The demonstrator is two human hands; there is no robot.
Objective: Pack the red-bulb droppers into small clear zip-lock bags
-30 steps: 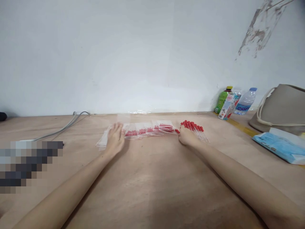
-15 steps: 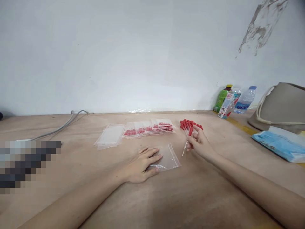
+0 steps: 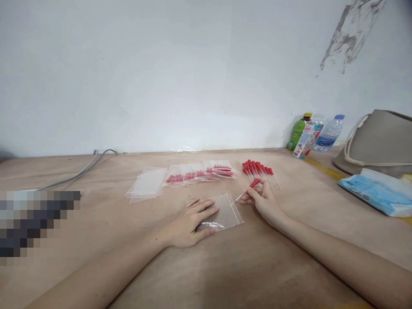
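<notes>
My left hand (image 3: 195, 221) lies flat with its fingers spread on a clear zip bag (image 3: 227, 212), pressing it against the table. Between the fingertips of my right hand (image 3: 262, 199) is a dropper (image 3: 254, 183) with a red rubber bulb and a thin clear tube. The tube's tip points left, at the bag's zip edge; whether it touches the bag I cannot tell. Behind my right hand lies a fanned pile of red-bulbed droppers (image 3: 257, 166). Filled bags with red bulbs inside (image 3: 196, 174) overlap in a row further back. Flat bags (image 3: 148, 183) are stacked left of them.
Several bottles (image 3: 301, 133) stand by the wall at the right. Nearer are a grey bag (image 3: 380, 137) with a cord and a blue tissue pack (image 3: 373, 193). A grey cable (image 3: 80, 174) runs along the left, beside a blurred-out dark object (image 3: 35, 225).
My right hand has moved left and slightly nearer, away from the dropper pile. The dropper in it has tilted flatter, its tip now at the bag's edge. My left hand stays put.
</notes>
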